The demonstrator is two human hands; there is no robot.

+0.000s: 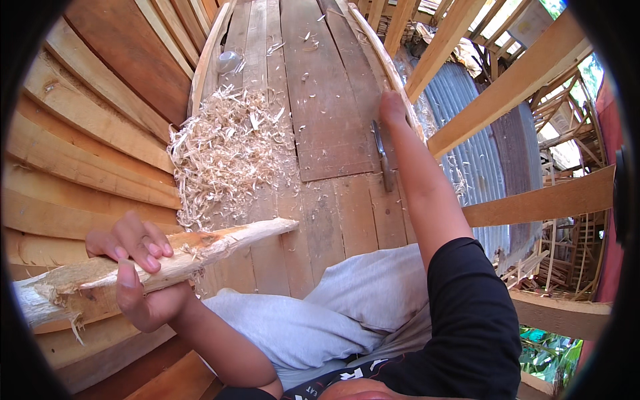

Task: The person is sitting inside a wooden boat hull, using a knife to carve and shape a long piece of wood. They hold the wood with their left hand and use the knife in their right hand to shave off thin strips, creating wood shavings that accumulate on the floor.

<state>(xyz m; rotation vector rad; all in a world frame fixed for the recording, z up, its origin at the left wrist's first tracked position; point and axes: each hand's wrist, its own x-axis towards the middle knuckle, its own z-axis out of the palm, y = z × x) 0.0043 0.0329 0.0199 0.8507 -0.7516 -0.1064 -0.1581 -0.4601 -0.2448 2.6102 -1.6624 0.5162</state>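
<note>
At the lower left, my left hand is closed round a roughly shaved wooden pole, fingers over its top and thumb along the near side. The pole slants up to a pale, tapered end over the floor, and its other end is frayed with splinters. My right arm stretches forward to the right side, where my right hand touches the raised wooden edge; its fingers are hidden. Just left of that forearm, a knife with a dark handle lies on the boards, apart from the hand.
A heap of curled wood shavings covers the plank floor near the left plank wall. Beyond it sits a small clear round object. Slanting beams and corrugated metal sheeting stand on the right.
</note>
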